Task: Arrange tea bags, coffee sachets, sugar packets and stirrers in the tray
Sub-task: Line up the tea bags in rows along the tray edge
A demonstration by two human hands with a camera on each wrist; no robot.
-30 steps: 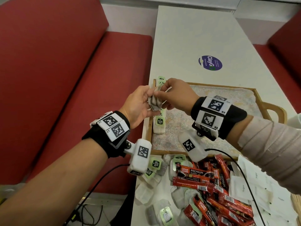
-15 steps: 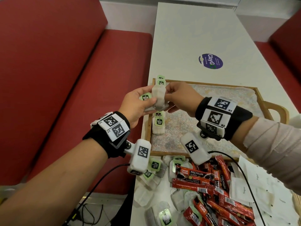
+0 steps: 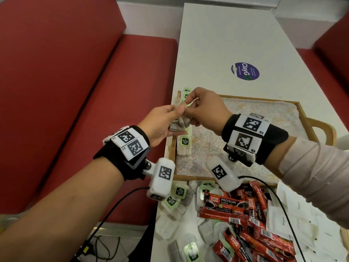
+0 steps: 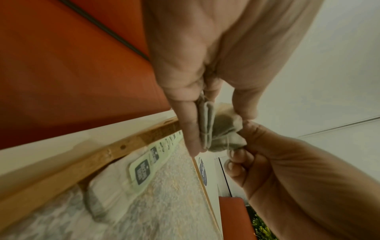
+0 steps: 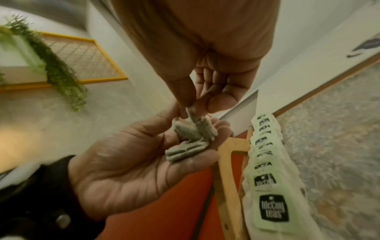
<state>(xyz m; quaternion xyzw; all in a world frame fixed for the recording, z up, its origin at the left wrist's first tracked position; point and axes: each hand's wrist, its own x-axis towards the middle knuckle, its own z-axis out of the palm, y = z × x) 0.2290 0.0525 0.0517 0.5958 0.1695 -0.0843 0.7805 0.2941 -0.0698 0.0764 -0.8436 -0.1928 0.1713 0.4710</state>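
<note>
Several soft, pillowy paper tea bags (image 5: 190, 138) sit bunched in my left hand (image 3: 158, 125), thumb pressing them, above the wooden tray's (image 3: 313, 120) left rim. My right hand (image 3: 205, 108) pinches one bag's top edge. Below, a neat row of tagged tea bags (image 5: 271, 186) lines the tray's mottled, pebbly liner.

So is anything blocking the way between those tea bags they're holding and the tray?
Nothing visible does. Both hands, left hand and right hand, hold the tea bags in the air above the tray's left edge. Below lies the row of tea bags already along that edge, with bare liner beside it.
</note>
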